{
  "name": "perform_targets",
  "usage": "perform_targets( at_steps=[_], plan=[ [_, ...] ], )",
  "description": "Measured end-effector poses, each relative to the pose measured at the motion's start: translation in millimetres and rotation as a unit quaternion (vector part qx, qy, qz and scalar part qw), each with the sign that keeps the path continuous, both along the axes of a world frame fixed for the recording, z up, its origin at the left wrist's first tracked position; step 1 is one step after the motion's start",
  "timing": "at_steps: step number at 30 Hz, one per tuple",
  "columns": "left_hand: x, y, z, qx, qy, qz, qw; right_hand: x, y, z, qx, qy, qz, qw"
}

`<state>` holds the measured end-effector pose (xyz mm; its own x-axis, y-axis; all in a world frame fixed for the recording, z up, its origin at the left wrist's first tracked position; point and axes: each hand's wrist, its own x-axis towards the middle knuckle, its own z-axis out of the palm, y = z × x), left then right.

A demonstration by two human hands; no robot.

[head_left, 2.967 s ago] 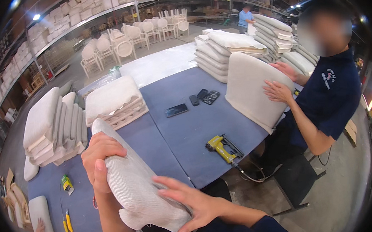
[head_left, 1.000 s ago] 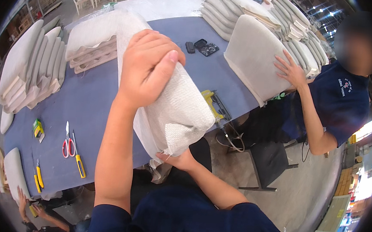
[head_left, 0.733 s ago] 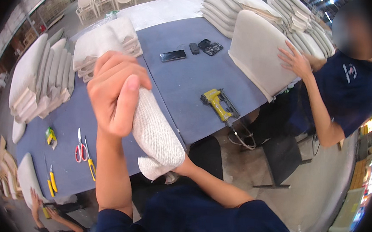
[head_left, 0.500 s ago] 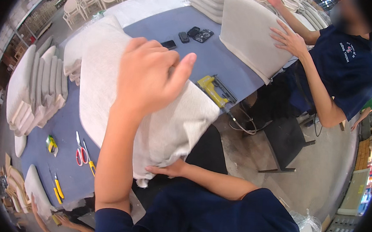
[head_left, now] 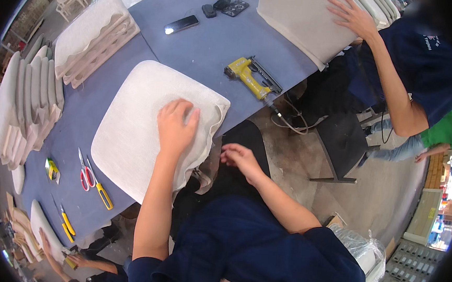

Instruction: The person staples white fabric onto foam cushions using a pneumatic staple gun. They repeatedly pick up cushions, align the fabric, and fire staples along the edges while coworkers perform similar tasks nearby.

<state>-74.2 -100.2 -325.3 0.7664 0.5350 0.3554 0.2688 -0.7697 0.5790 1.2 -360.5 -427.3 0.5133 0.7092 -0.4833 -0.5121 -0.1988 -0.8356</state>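
A pale, ribbed fabric seat cushion (head_left: 128,118) lies at the near edge of the blue table, its loose cloth edge wavy along the right and near sides. On its top rests my left hand (head_left: 176,129), thumb apart from the fingers, gripping nothing. My right hand (head_left: 243,160) is off the cushion, just right of its loose edge, with fingers loosely bent and nothing visible in them. A yellow staple gun (head_left: 254,79) with an air hose lies beyond the cushion to the right.
Red-handled scissors (head_left: 86,176), a yellow screwdriver (head_left: 104,196), yellow-handled pliers (head_left: 67,225) and a small yellow-green box (head_left: 52,170) lie left. Cushion stacks (head_left: 32,96) stand behind them. A phone (head_left: 181,25) lies farther back. At right, a co-worker (head_left: 398,74) holds another cushion (head_left: 302,23).
The cushion has gone from tilted up to lying on the table. My left hand has come down onto it. My right hand has let go of its near edge and moved right.
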Motion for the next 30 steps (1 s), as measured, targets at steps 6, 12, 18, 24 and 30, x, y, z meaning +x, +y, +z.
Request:
perform_targets(
  at_steps=[6, 12, 18, 24, 30],
  plan=[
    [33.2, -63.1, 13.8, 0.118, 0.071, -0.016, 0.990, 34.6, 32.7, 26.7, 0.173, 0.170, -0.201, 0.949],
    [54.5, -44.5, -21.1, 0.153, 0.038, -0.042, 0.987, 63.1, 80.4, 28.0, 0.275, 0.292, -0.180, 0.898],
    [53.2, -40.6, -20.1, 0.114, 0.033, -0.045, 0.992, 71.8, 93.1, 2.9, 0.288, 0.302, -0.174, 0.892],
    [61.0, -30.6, -31.5, 0.068, 0.043, -0.054, 0.995, 73.5, 97.8, 7.5, 0.257, 0.276, -0.185, 0.908],
    [58.3, -31.0, -42.7, 0.081, 0.015, -0.062, 0.995, 80.7, 117.0, -34.5, 0.184, 0.236, -0.139, 0.944]
  ],
)
